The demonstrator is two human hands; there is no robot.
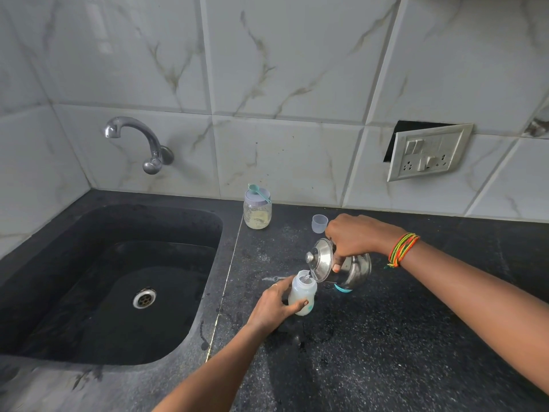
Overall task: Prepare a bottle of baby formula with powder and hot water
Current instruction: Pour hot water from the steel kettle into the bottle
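Black speckled stone counter (386,337), black sink (89,292) on the left. Nearest, the left hand (273,304) reaches in low, fingers and thumb wrapped round a clear plastic baby bottle (301,292) with cloudy liquid in it. Its teal print is too small to read. Just behind, the right hand (353,236), wrist bent down, grips a tipped lidded steel pot (355,270), rim over the bottle's mouth. Further back: a small clear cap (319,223) and a glass jar (257,214) with a teal scoop (258,191) on top.
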